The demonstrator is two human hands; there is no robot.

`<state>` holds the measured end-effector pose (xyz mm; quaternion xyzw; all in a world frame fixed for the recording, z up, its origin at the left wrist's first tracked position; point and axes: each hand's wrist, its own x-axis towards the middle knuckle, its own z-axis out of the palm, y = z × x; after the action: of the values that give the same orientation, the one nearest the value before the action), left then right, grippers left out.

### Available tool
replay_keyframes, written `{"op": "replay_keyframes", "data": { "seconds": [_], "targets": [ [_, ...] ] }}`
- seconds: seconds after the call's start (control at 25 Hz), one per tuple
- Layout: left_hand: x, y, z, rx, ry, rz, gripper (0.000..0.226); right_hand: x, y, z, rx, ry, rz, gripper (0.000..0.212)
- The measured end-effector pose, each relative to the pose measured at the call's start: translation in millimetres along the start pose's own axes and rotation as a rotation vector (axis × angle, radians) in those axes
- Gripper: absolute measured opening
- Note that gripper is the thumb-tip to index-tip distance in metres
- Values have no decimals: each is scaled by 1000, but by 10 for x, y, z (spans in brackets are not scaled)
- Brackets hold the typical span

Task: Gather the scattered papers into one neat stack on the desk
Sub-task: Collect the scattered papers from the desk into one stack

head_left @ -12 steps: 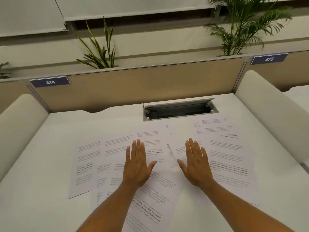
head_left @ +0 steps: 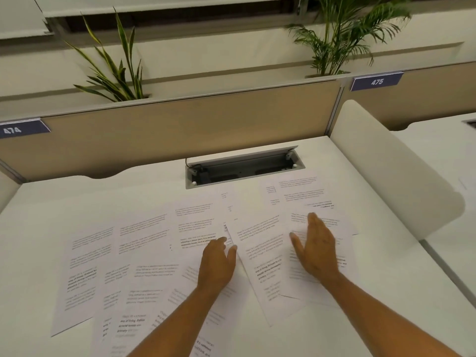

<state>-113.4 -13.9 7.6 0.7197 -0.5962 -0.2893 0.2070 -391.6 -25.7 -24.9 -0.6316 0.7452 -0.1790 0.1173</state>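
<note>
Several printed white papers lie spread and overlapping across the white desk, from the left to the right of its middle. My left hand rests on the sheets near the centre, its fingers curled down onto the paper and its thumb out. My right hand lies flat with fingers together on the sheets at the right. One sheet lies tilted between the two hands. Neither hand holds a sheet off the desk.
A recessed cable box with its lid up sits at the desk's back centre. A beige partition runs behind it, with plants above. White side dividers bound the desk right and left.
My right hand has moved right and farther out onto the right-hand sheets. My left hand's fingers have curled from flat. The view has turned to the right.
</note>
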Motion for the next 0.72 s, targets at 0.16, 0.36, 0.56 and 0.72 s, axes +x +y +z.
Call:
{"op": "replay_keyframes", "data": {
  "seconds": [0.16,0.36,0.56,0.72],
  "targets": [
    [55,472,252,-325,-25,-280,62,481,793,-357,14,-2,148,82],
    [108,848,539,-478,0,-446,75,700,1048,-401,-68,-131,119,84],
    [180,1203,737,-517,17,-452,70,541,793,-212,-28,-130,-135,80],
    [262,1343,774,-529,36,-476,65,667,904,-328,40,-239,-84,95]
  ]
}}
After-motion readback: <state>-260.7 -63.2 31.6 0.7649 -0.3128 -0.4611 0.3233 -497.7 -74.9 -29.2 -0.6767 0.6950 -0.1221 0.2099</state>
